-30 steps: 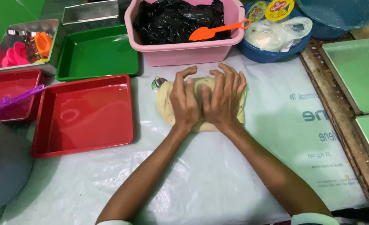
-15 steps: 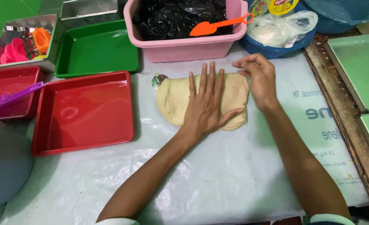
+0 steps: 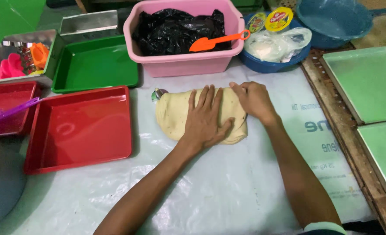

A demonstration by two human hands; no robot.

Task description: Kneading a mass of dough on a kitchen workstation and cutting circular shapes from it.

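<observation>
A flattened slab of pale yellow dough (image 3: 173, 115) lies on a white plastic sheet (image 3: 227, 187) spread over the table. My left hand (image 3: 206, 117) rests flat on the middle of the dough, fingers spread and pointing away from me. My right hand (image 3: 254, 100) has its fingers curled on the dough's far right edge; whether it pinches the dough is unclear. A small round metallic object (image 3: 158, 93) sits at the dough's far left corner.
An empty red tray (image 3: 82, 128) lies left of the dough, a second red tray (image 3: 5, 106) with a purple scraper beyond it. Behind stand a green tray (image 3: 95, 63), a pink tub (image 3: 182, 65) with black plastic and an orange spatula (image 3: 217, 41), and a blue bowl (image 3: 273, 63). Green trays (image 3: 367, 82) line the right.
A second ago both hands pressed the dough together. My left hand has since spread flat and my right hand has moved to the dough's far right edge. The dough now looks wider.
</observation>
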